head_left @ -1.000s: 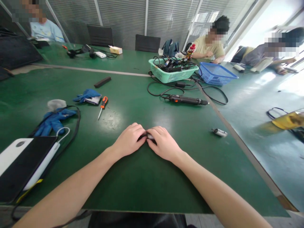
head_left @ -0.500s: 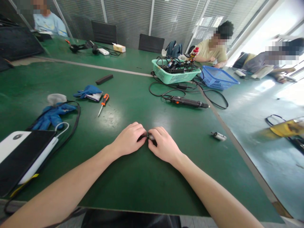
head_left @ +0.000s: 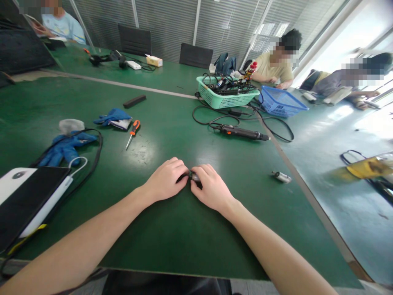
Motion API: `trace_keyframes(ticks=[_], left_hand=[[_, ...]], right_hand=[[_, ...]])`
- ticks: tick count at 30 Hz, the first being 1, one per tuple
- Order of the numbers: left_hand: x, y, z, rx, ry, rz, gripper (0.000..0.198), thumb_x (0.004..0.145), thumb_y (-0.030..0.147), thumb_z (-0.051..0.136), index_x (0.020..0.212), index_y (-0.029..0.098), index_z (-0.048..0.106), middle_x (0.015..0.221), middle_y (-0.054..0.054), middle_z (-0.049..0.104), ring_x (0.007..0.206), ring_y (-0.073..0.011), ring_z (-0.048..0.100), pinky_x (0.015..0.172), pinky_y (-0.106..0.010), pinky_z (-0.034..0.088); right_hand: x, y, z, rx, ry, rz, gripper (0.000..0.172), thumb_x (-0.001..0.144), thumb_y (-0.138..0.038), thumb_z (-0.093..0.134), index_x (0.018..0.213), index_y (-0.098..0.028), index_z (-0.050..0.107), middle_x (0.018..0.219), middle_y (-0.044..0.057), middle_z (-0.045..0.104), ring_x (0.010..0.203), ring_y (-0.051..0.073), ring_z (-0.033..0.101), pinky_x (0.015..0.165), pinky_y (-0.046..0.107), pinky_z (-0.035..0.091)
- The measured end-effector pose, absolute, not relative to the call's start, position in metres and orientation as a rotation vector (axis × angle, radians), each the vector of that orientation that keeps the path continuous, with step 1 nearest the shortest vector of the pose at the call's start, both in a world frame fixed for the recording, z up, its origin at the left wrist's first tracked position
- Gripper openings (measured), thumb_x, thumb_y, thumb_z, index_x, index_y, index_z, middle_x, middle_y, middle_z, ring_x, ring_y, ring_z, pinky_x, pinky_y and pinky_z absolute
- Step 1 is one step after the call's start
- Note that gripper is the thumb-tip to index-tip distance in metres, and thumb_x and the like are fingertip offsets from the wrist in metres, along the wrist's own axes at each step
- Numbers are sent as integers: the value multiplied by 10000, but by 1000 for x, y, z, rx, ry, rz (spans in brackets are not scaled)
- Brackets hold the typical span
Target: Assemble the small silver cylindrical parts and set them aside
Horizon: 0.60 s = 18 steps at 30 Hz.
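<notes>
My left hand [head_left: 166,179] and my right hand [head_left: 211,187] meet knuckles-up on the green table [head_left: 172,229], fingers curled. Between their fingertips they pinch a small dark and silver cylindrical part [head_left: 193,177], mostly hidden by the fingers. A second small silver cylinder [head_left: 281,177] lies on the table to the right of my right hand, untouched. An orange-handled screwdriver [head_left: 132,133] lies ahead to the left.
A black electric screwdriver [head_left: 242,132] with its cable lies ahead. Behind it stand a green basket [head_left: 226,99] of cables and a blue basket [head_left: 281,101]. Blue gloves [head_left: 66,148], a black-and-white device [head_left: 27,200] sit at left. Other people sit at the far edges.
Both hands stay together on the small part, with only slight finger shifts. The camera view has tilted a little.
</notes>
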State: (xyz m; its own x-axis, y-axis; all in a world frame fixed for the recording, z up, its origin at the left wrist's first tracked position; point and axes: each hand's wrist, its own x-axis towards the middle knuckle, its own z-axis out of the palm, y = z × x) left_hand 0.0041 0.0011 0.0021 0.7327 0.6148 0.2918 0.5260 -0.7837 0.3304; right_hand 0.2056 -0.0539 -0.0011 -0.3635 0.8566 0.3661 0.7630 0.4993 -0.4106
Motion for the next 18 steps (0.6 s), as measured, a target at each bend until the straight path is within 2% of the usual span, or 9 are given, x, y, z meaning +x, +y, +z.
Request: trace_keyframes(ticks=[18], left_hand=[[4, 1, 3, 2683, 878, 587, 130, 972, 210, 531, 909, 180, 641, 909, -55, 608, 910, -221, 538, 824, -361, 476]], right_hand=[[207, -54, -1, -1323, -2216, 235, 179, 920, -159, 558, 1090, -210, 588, 1038, 97, 646, 989, 277, 592, 904, 433, 528]])
